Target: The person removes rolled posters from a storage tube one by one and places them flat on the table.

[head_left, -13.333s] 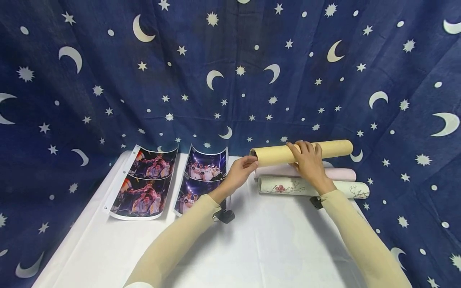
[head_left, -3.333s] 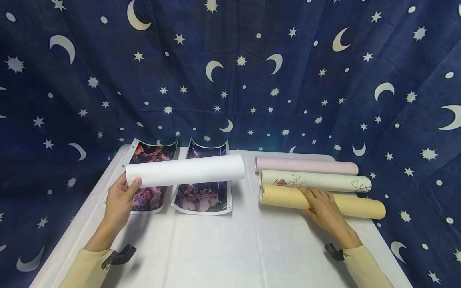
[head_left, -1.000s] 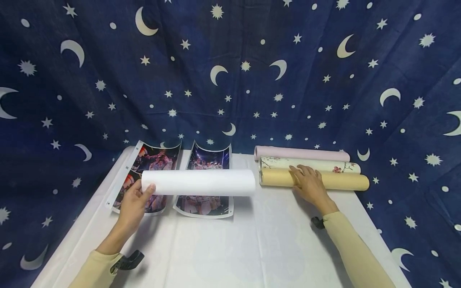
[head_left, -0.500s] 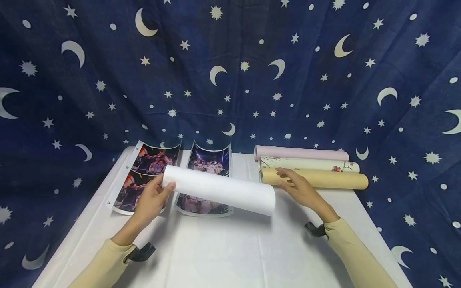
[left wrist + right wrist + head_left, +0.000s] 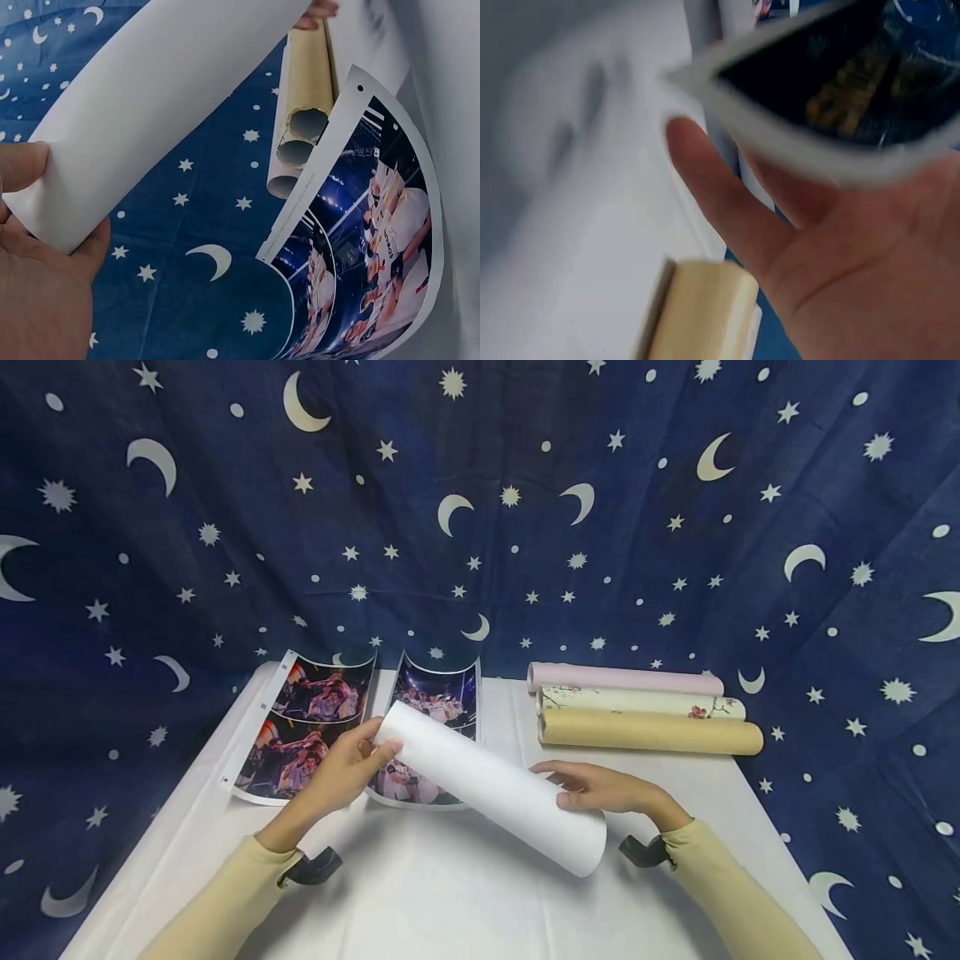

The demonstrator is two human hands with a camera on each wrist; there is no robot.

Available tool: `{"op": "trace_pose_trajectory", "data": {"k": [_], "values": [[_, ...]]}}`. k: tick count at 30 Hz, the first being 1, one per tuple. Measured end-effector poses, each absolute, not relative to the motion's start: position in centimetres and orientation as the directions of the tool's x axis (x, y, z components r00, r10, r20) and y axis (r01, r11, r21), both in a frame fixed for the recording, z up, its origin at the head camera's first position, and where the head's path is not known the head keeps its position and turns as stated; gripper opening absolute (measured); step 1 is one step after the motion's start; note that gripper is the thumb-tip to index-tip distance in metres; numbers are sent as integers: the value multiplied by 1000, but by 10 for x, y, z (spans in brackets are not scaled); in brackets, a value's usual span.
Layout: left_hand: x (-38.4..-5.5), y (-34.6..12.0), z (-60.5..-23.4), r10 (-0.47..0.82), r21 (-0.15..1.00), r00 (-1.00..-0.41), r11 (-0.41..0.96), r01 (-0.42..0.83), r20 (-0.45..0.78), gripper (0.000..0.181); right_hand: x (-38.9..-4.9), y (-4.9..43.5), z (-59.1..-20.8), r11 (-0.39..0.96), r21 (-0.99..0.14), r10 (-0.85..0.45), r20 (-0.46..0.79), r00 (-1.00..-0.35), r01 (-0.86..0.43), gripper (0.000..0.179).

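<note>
My left hand (image 5: 348,772) pinches the upper left end of a white rolled poster (image 5: 495,781), thumb on its near side. The roll slants down to the right above the table. At its lower right part is my right hand (image 5: 600,789), fingers stretched along the far side and thumb right at the paper. In the right wrist view, the roll's printed inner face (image 5: 840,97), dark with orange lettering, shows blurred in front of the palm. The left wrist view shows the left thumb (image 5: 22,165) on the plain white outside of the roll.
Two curled photo posters (image 5: 300,760) (image 5: 438,693) lie at the back left of the white-covered table (image 5: 450,910). At the back right lie a pink roll (image 5: 622,677), a floral roll (image 5: 637,700) and a yellow roll (image 5: 652,732), side by side. A star-patterned curtain (image 5: 480,460) hangs behind.
Earlier the right hand touched the yellow roll, which came to lie beside the others. It has since left it for the white roll, which the left hand moved right and tilted downward.
</note>
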State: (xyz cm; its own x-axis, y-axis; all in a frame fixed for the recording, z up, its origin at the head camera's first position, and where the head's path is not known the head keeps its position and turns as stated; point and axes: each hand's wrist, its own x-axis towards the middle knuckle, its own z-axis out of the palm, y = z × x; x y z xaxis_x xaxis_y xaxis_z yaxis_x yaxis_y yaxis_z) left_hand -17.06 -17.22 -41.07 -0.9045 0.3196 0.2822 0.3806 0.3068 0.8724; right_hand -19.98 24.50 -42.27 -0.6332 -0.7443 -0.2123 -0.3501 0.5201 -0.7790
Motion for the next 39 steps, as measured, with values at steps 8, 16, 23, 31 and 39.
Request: {"op": "trace_pose_trajectory", "data": {"k": [8, 16, 23, 31, 39], "values": [[-174, -169, -409, 294, 877, -906, 286, 386, 304, 40, -195, 239, -429, 461, -814, -774, -175, -608, -352, 66], [-180, -161, -409, 241, 893, -900, 187, 410, 363, 43, -195, 235, -436, 441, -830, -722, -103, -684, -341, 65], [-181, -149, -406, -6, 880, -882, 73, 470, 472, 52, -194, 229, -443, 478, -815, -585, -17, -811, -327, 71], [-165, -104, -417, 119, 970, -965, -102, 221, 233, 70, -189, 197, -436, 556, -759, -312, 188, -931, -339, 76], [-169, -58, -431, 217, 974, -976, -227, -25, 25, 97, -179, 158, -438, 649, -677, -177, 307, -935, -345, 74]]}}
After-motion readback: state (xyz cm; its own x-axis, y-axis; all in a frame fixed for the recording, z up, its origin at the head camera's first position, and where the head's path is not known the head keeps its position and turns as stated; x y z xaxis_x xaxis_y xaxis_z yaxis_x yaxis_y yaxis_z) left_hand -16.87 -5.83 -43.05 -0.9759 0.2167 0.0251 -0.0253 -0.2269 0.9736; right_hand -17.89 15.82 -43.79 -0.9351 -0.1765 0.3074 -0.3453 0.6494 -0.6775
